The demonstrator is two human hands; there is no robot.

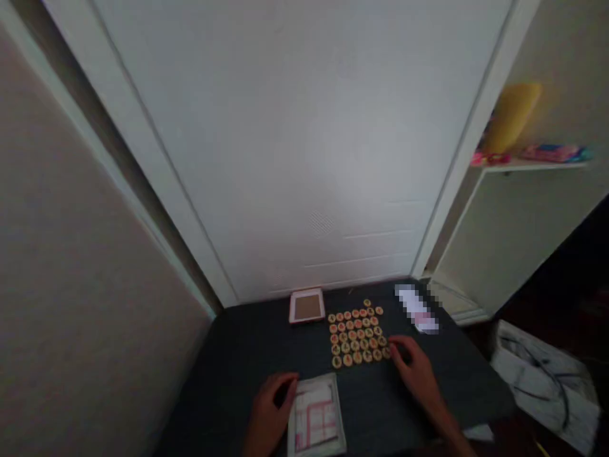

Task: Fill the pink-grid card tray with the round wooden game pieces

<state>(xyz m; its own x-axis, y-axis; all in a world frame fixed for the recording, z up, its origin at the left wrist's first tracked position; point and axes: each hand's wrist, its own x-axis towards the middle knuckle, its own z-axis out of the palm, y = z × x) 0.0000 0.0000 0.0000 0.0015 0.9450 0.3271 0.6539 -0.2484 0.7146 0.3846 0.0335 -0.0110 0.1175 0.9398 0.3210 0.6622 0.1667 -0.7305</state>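
Note:
Small round wooden game pieces [357, 334] with red or dark marks lie in rows on the dark table; the marks are too blurred to read. My right hand [415, 368] is at the lower right end of the rows, with thumb and forefinger pinched at the last piece [387, 353]. Near the front of the table, a shallow pale box [340, 416] holds a sheet with pink lines. My left hand [272, 406] is at the upper left corner of this box. Its thumb and forefinger come together there, and what is between them is hidden.
A shallow open box with a brown inside [307, 307] stands at the back by the white panel [304, 146]. A pixelated whitish item [415, 307] lies at the back right. Beyond the table's right edge are a white bundle [545, 384] and a shelf [533, 166] with colourful things.

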